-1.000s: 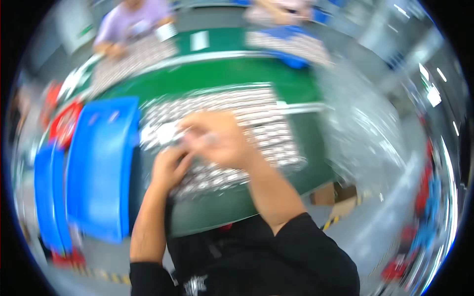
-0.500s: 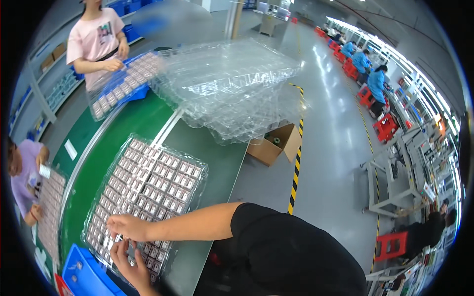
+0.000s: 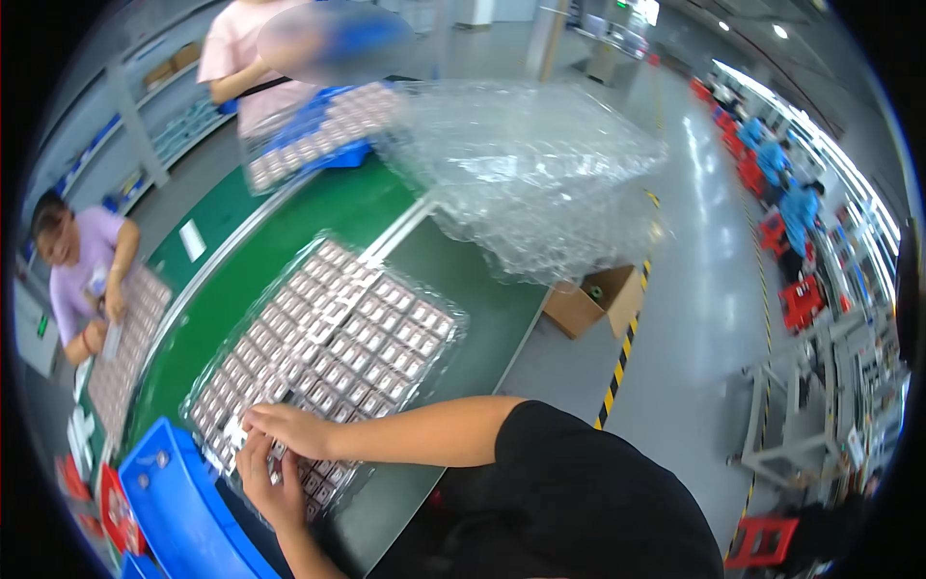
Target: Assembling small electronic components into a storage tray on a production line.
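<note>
A clear plastic tray (image 3: 386, 333) lies on the bench, filled with rows of small square pinkish-white parts. My right hand (image 3: 297, 430) reaches in from the right over its near left portion, fingers bent and drawn together. Just below it, my left hand (image 3: 270, 482) comes up from the lower edge, its curled fingertips meeting those of the right. Whatever the fingertips pinch is too small and blurred to name. Parts under both hands are hidden.
A blue bin (image 3: 188, 507) and a red bin (image 3: 116, 511) stand at lower left. Stacked clear trays (image 3: 521, 145) overhang the bench's far end, above a cardboard box (image 3: 593, 301) on the floor. Two co-workers handle filled trays across the green bench surface (image 3: 207, 318).
The whole view has swung, so the bench and tray appear farther right and more of the blue bin shows. My left hand's fingers have drawn up closer to my right hand.
</note>
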Motion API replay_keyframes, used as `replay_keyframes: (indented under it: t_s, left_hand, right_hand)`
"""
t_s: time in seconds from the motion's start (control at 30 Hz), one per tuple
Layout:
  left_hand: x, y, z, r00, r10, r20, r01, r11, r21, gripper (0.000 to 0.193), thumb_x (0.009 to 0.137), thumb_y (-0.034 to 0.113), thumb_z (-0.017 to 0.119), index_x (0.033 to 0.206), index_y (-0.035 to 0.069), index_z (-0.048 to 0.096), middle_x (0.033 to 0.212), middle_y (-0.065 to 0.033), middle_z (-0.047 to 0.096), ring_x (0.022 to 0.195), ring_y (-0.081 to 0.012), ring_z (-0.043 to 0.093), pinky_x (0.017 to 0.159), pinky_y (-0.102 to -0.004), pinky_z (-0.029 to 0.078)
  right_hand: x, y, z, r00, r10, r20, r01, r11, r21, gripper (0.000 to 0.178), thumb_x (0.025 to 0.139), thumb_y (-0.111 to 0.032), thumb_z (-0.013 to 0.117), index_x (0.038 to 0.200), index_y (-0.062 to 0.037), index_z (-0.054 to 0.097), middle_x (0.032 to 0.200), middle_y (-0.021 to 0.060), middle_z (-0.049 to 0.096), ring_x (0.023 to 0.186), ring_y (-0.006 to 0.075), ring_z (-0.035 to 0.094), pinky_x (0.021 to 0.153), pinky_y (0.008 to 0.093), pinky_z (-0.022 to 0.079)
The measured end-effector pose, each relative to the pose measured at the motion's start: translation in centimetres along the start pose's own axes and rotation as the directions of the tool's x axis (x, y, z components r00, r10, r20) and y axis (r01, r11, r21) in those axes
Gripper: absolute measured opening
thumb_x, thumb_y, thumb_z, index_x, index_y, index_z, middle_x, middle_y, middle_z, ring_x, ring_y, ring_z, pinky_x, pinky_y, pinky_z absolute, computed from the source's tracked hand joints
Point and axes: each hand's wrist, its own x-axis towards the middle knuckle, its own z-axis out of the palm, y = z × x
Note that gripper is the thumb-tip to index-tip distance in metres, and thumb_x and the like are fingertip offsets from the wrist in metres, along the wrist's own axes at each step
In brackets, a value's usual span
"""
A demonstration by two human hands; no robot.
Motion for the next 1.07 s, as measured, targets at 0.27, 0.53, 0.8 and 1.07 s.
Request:
replay_keyframes:
  t_s: [0.27,0.53,0.8,1.07]
  left_hand:
    - [0.3,1.7,-0.8,0.966,-0.233,-0.111,0.213,0.963,-0.166,0.03,0.076,0.001,0.075,0.106,0.001,0.069,0.086,-0.0114,0.062,0.073,-0.0223,0.059,0.069,-0.033,0.048]
    - [1.9,1.4,0.1,0.983,-0.183,0.02,0.174,0.884,-0.435,0.033,0.08,0.008,0.079,0.112,0.007,0.073,0.101,-0.0077,0.068,0.082,-0.0182,0.062,0.072,-0.0291,0.052]
    - [1.2,1.4,-0.7,0.952,-0.286,0.11,0.301,0.806,-0.509,0.032,0.085,0.009,0.077,0.115,0.005,0.071,0.114,-0.0077,0.072,0.099,-0.017,0.069,0.073,-0.0273,0.057]
    - [1.2,1.5,-0.6,0.957,-0.252,0.146,0.29,0.862,-0.415,0.031,0.086,0.008,0.076,0.116,0.003,0.071,0.113,-0.0105,0.073,0.095,-0.0167,0.07,0.073,-0.0267,0.057]
  right_hand:
    - [-2.1,-7.0,-1.4,0.965,-0.176,0.195,0.259,0.756,-0.601,0.033,0.101,-0.03,0.057,0.119,-0.0022,0.062,0.109,0.0147,0.067,0.09,0.0286,0.068,0.081,0.0373,0.053]
    - [-2.6,-8.4,-6.4,0.869,-0.198,0.453,0.484,0.529,-0.697,0.037,0.088,-0.014,0.069,0.122,-0.002,0.062,0.108,0.0139,0.071,0.075,0.0249,0.073,0.064,0.0322,0.057]
    - [-2.5,-7.3,-5.8,0.903,-0.223,0.367,0.418,0.656,-0.628,0.034,0.088,-0.006,0.069,0.122,0.0,0.063,0.096,0.0113,0.072,0.073,0.0146,0.071,0.061,0.0259,0.056]
    - [-2.9,-7.3,-5.6,0.91,-0.227,0.348,0.406,0.665,-0.627,0.024,0.091,-0.006,0.065,0.113,0.0014,0.068,0.094,0.0125,0.072,0.075,0.0169,0.072,0.065,0.0268,0.057]
